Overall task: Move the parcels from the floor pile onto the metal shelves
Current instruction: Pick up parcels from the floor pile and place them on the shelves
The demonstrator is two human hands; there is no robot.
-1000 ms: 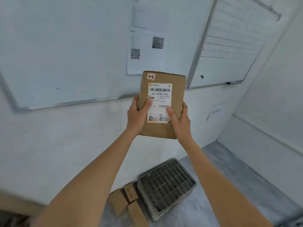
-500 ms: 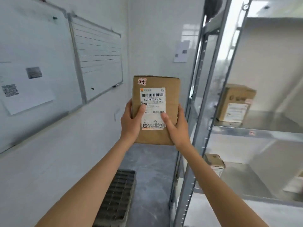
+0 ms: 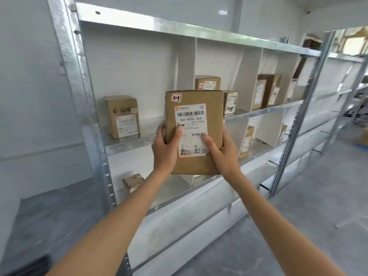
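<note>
I hold a flat brown cardboard parcel upright in front of me, its white barcode label facing me and a small sticker marked "2-3" at its top left. My left hand grips its left edge with the thumb across the label. My right hand grips its lower right edge, thumb on the label too. The parcel hangs in the air in front of the metal shelves, level with the middle shelf.
White dividers split the middle shelf into bays. A brown box stands in the left bay, more boxes and tall parcels further right. A small box lies on the lower shelf. Steel uprights flank the bays. Grey floor lies to the right.
My view has swung right from the whiteboard wall to face the shelves head on. Both hands keep the same hold on the parcel, still raised at chest height.
</note>
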